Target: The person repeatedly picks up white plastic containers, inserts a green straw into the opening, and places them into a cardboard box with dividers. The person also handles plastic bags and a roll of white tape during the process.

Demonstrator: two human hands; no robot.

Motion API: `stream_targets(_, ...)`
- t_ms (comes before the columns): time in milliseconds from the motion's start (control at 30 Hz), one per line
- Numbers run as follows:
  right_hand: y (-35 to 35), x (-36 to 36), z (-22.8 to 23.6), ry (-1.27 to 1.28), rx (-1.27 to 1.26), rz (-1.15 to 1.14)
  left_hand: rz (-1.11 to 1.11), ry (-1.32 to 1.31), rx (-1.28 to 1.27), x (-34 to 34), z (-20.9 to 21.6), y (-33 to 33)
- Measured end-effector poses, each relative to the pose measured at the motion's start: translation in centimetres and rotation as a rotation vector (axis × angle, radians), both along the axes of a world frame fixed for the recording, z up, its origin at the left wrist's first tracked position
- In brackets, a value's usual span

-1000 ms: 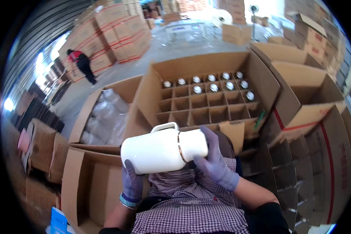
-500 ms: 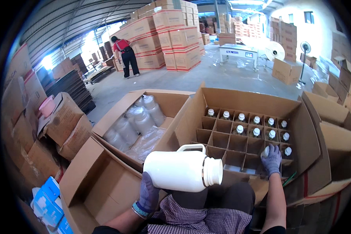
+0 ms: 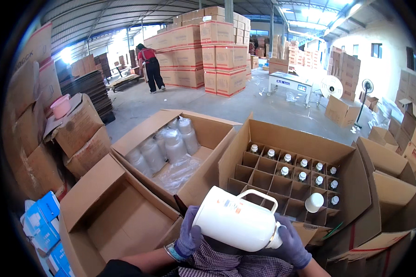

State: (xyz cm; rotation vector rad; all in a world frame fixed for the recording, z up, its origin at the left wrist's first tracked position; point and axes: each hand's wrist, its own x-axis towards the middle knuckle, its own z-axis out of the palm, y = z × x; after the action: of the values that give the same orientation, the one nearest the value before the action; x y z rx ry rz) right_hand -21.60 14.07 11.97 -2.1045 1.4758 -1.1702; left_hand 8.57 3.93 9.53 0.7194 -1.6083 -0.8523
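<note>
A white thermos jug [image 3: 235, 219] with a loop handle lies tilted on its side over my lap. My left hand [image 3: 188, 234], in a purple-grey glove, grips its base end. At the neck end, my gloved right hand [image 3: 292, 244] is closed round the jug and partly covers the neck. Just beyond, a white cup-shaped piece [image 3: 314, 202] sits at the divided carton's near cells, apart from both hands. The divided carton [image 3: 300, 129] holds several white-capped bottles [image 3: 302, 176] in its far and right cells.
To the left stand a carton with plastic-wrapped grey-white containers [image 3: 174, 145] and an open carton [image 3: 125, 221]. More open cartons [image 3: 388, 184] crowd the right. A pink basin [image 3: 60, 107] tops stacked boxes. Farther off, a person [image 3: 150, 68] stands by stacked cartons [image 3: 224, 60].
My right hand has left the white cup-shaped piece in the divided carton and come to the jug's neck. The jug has moved down and right, its neck end tilting lower.
</note>
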Motion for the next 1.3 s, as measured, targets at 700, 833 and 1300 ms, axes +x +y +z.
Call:
stream_targets(700,10.1,0.9,2.4,0.581,-0.417,-0.143,-0.365,0.047,0.521,-3.3,2.0,-2.2)
stream_targets(833,13.9,-2.0,0.6,0.191,-0.233,-0.446,-0.262,0.016,0.383,-5.9,-6.0,-12.6)
stream_targets(1300,15.4,-10.0,-6.0,-0.146,-0.250,-1.019,-0.566,-1.334,-0.507,-21.2,-5.9,-18.4)
